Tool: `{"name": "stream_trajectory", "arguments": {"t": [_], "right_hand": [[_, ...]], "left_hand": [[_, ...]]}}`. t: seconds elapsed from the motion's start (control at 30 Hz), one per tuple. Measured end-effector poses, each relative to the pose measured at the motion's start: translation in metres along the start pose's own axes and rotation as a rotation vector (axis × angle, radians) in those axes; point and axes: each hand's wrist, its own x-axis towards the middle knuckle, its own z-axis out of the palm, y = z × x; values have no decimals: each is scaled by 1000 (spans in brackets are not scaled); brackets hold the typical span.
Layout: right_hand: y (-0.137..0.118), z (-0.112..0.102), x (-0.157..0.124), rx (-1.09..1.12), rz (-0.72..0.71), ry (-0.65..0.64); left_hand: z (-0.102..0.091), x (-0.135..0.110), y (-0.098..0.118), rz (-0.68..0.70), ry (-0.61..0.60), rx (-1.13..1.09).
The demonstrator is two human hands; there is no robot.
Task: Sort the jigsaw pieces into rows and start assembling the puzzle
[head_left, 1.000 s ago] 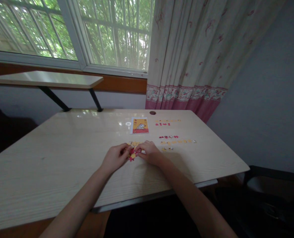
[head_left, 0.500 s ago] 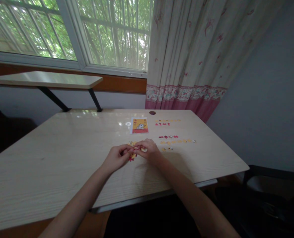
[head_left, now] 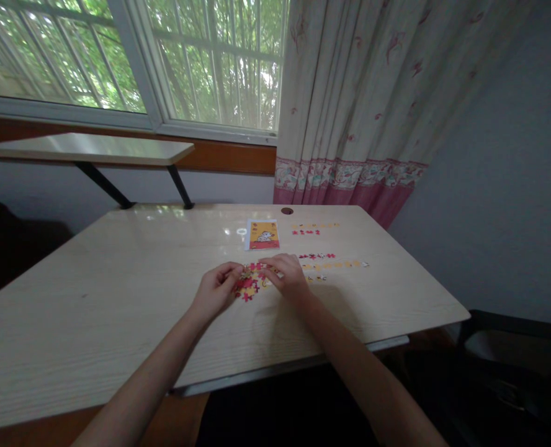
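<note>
A heap of small red and yellow jigsaw pieces [head_left: 246, 284] lies on the table between my two hands. At the heap's left edge is my left hand [head_left: 216, 289], thumb and forefinger brought together; whatever is in that pinch is too small to make out. My right hand [head_left: 288, 277] reaches over the heap's right side, thumb and fingers apart, its fingertips at the red and yellow pieces and covering some of them. Just beyond the heap lies a picture card [head_left: 263, 236] with a white spotted animal on orange and red.
Right of the card, jigsaw pieces lie in rows: yellow ones [head_left: 324, 225] and red ones [head_left: 306, 233] at the back, more red [head_left: 329, 256] and yellow [head_left: 343, 265] nearer. A raised shelf [head_left: 89, 148] stands at the table's back left. A chair [head_left: 512, 329] is at the right.
My hands have drawn apart from their meeting point over the heap, the left moving slightly left. More red pieces show between them, spread out wider.
</note>
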Motion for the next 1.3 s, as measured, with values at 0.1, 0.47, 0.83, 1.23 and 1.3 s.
{"name": "stream_trajectory", "arguments": {"t": [0.1, 0.47, 0.83, 1.23, 1.3], "right_hand": [[-2, -6, 3, 14, 67, 102], [-4, -7, 4, 102, 76, 165], [-2, -11, 7, 97, 78, 146], [114, -122, -10, -284, 402, -163], [131, -140, -22, -362, 466, -212]], "left_hand": [[-2, 1, -6, 42, 30, 108], [-6, -5, -9, 212, -163, 577], [-6, -6, -9, 239, -158, 628], [-7, -6, -10, 245, -183, 647], [-7, -6, -9, 239, -186, 646]]}}
